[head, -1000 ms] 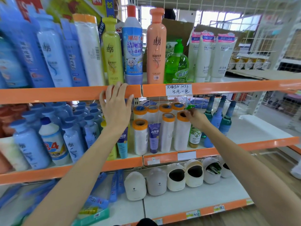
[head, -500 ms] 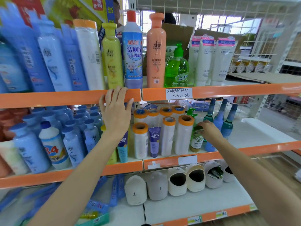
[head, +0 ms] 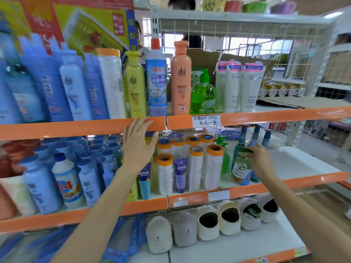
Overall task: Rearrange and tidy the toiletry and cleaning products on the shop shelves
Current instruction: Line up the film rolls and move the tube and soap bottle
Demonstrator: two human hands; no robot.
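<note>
My left hand [head: 137,143] lies flat with straight fingers against the orange edge of the upper shelf [head: 81,128], just below a yellow shampoo bottle [head: 135,86]. My right hand [head: 261,161] grips a dark green bottle with a floral label [head: 239,164] standing on the middle shelf [head: 303,182], fingers curled round its upper body. Left of that bottle stand a green pump bottle [head: 225,162] and several white rolls with orange caps [head: 213,168]. Two purple-blue tubes [head: 180,173] stand among the rolls.
Blue and white bottles [head: 41,186] crowd the middle shelf's left half. Tall shampoo bottles, a green soap pump [head: 204,95] and white tubes [head: 250,86] fill the upper shelf. Several slippers [head: 209,223] line the bottom shelf. Blue bottles [head: 254,133] stand behind my right hand.
My right hand left the orange-capped rolls, moved right and down, and took hold of the dark green bottle. My left hand stayed on the upper shelf edge. The view tilted upward.
</note>
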